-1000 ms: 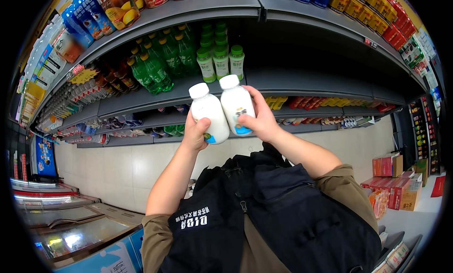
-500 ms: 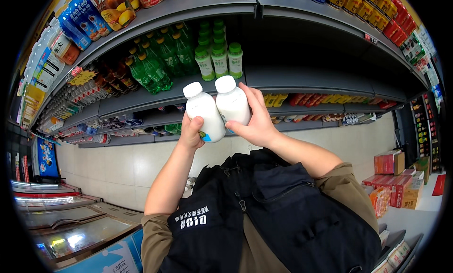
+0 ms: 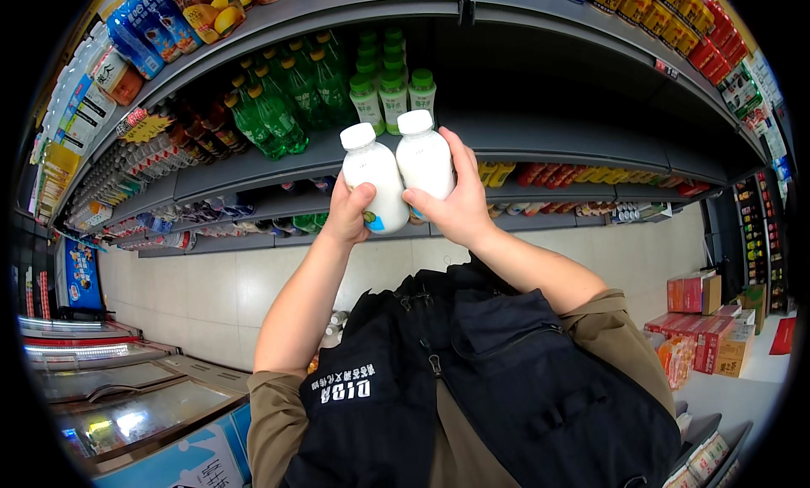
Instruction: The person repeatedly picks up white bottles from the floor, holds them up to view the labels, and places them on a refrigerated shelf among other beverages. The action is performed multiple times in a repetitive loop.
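Two white bottles with white screw caps are held side by side in front of a shelf. My left hand (image 3: 351, 210) is closed around the left bottle (image 3: 376, 177), which has a blue and green mark low on its side. My right hand (image 3: 462, 203) grips the right bottle (image 3: 427, 161), thumb across its front and fingers behind. Both bottles stand nearly upright, tilted a little, close together. Just beyond them on the grey shelf (image 3: 523, 142) are several small white bottles with green caps (image 3: 393, 102), partly hidden by the held ones.
Left of the green-capped bottles stand large green soda bottles (image 3: 274, 121). Cans (image 3: 629, 3) and pouches line the upper shelf. A lower shelf carries red and yellow packs (image 3: 548, 176). A glass-topped freezer (image 3: 126, 412) is at lower left, stacked cartons (image 3: 709, 336) at right.
Both hands have moved forward toward the shelf, carrying the two bottles with them. The bottles now overlap the lower part of the green-capped row.
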{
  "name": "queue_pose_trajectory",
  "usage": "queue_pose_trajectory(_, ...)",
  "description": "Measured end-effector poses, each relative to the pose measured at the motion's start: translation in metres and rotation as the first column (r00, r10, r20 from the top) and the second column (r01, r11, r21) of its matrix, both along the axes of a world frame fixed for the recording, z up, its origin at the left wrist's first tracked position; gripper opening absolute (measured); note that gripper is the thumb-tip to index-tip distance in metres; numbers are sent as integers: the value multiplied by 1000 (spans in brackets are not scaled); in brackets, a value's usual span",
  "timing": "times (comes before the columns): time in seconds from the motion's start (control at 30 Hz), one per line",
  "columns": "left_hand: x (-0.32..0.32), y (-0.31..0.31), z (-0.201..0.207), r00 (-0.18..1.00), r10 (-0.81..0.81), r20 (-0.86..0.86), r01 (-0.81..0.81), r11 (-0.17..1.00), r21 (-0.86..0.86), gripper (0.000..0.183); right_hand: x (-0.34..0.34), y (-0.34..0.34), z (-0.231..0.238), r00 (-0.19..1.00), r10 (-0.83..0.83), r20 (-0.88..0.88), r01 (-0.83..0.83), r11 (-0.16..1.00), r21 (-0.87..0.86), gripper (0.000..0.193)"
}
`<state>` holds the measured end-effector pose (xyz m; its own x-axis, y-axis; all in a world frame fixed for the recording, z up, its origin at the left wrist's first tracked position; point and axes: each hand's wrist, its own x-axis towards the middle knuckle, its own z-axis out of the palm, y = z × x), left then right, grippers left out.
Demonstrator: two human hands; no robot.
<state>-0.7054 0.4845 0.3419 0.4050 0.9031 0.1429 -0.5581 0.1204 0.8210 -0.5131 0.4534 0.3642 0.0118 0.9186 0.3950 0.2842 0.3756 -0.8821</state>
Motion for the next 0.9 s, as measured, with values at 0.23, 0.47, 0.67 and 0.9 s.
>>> queue_pose_trajectory(0.23, -2, 4, -8, 1000, 1, -13, -1, 1000, -21, 79, 1, -4, 4, 999, 26, -22, -28, 995, -96, 99)
queue_pose_trajectory(0.47, -3, 4, -7, 1000, -16, -5, 16, 1000, -27, 79, 0, -3, 1, 999, 21, -27, -23, 997, -74, 101)
queue_pose_trajectory(0.67, -4, 6, -15, 1000, 0, -8, 0, 1000, -7, 90, -1, -2, 2, 999, 26, -25, -27, 997, -70, 102)
queue_pose_trajectory(0.9, -4, 9, -19, 991, -87, 100, 89, 996, -22, 103, -1, -2, 2, 1000, 22, -19, -23, 998, -60, 103)
